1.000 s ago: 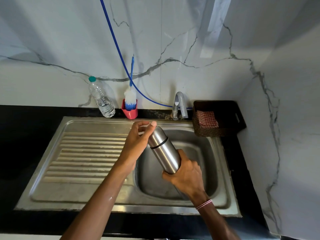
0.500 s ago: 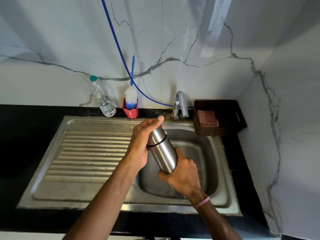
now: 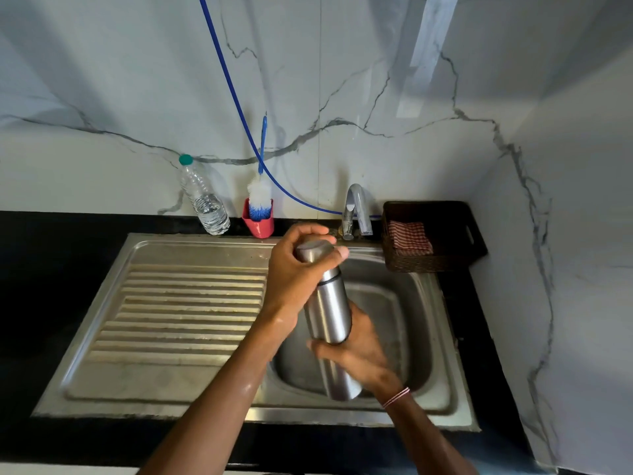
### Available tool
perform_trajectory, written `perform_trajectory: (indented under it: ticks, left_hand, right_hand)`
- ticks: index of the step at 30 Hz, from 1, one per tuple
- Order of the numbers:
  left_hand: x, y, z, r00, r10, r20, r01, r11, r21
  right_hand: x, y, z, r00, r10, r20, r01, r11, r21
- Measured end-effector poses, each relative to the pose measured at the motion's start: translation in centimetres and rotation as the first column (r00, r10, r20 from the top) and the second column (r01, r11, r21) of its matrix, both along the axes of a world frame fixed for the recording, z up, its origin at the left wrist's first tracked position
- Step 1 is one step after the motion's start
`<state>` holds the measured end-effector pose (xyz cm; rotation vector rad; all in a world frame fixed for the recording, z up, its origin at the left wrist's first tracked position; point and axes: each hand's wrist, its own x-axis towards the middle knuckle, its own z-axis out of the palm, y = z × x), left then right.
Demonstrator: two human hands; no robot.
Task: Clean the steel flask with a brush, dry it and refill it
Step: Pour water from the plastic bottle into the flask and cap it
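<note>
White marble-look wall panels [image 3: 376,80] with grey veins back a black counter [image 3: 51,252], into which a steel sink [image 3: 459,399] is set: ribbed drainboard [image 3: 188,303] at left, basin [image 3: 397,303] at right.

Centre: the steel flask [image 3: 329,310] is held over the basin, tilted, with its capped end toward the far wall and its base toward the near rim. The left hand [image 3: 291,279] is curled round the cap [image 3: 313,252], fingers wrapped over the top. The right hand [image 3: 356,351] grips the lower body of the flask from the right side; a red-and-white thread band [image 3: 395,397] circles that wrist. A dark ring marks the joint between cap and body — whether the cap is loosened cannot be told.

Far edge of the counter, left to right: a clear plastic bottle [image 3: 205,200] with a green cap, leaning and partly filled with water; a blue-and-white bottle brush [image 3: 259,197] standing in a red holder [image 3: 259,226]; a chrome tap [image 3: 356,207] just behind the left hand; a dark woven basket [image 3: 445,262] holding a folded red-checked cloth [image 3: 409,238]. A blue hose [image 3: 233,97] runs down the wall, behind the brush, to the tap.
</note>
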<state>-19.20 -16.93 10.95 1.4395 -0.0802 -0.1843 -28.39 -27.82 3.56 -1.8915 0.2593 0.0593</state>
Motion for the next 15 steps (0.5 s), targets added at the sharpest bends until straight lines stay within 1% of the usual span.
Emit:
perform_trajectory:
  ticks: [1, 2, 3, 5, 7, 10, 15]
  left_hand:
    - [-0.4, -0.3, -0.3, 0.998, 0.068, -0.010, -0.068, 0.996, 0.060]
    - [-0.8, -0.6, -0.5, 0.992, 0.124, -0.023, -0.121, 0.987, 0.104]
    - [-1.2, -0.8, -0.7, 0.985, 0.169, -0.030, -0.164, 0.978, 0.131]
    - [-1.4, -0.8, -1.4, 0.973, 0.231, -0.021, -0.224, 0.962, 0.157]
    - [-1.2, -0.7, -1.8, 0.975, 0.223, 0.015, -0.222, 0.961, 0.164]
    - [-1.0, -0.4, -2.0, 0.985, 0.154, 0.079, -0.164, 0.975, 0.149]
    - [-1.4, 0.5, -1.6, 0.994, 0.021, 0.106, -0.021, 1.000, 0.000]
  right_hand:
    - [0.0, 0.6, 0.3, 0.996, -0.087, 0.020, 0.089, 0.990, -0.107]
    - [-0.1, 1.1, 0.6, 0.989, -0.137, 0.052, 0.145, 0.970, -0.194]
    - [-0.2, 1.5, 0.8, 0.985, -0.153, 0.080, 0.169, 0.953, -0.250]
    - [-0.4, 2.2, 0.7, 0.984, -0.153, 0.092, 0.173, 0.941, -0.290]
    - [-0.7, 2.5, 0.2, 0.984, -0.164, 0.071, 0.177, 0.947, -0.269]
    - [-0.8, 2.4, -0.5, 0.987, -0.139, 0.077, 0.152, 0.968, -0.200]
    - [-0.2, 1.2, -1.4, 0.985, -0.002, 0.172, 0.008, 0.999, -0.034]
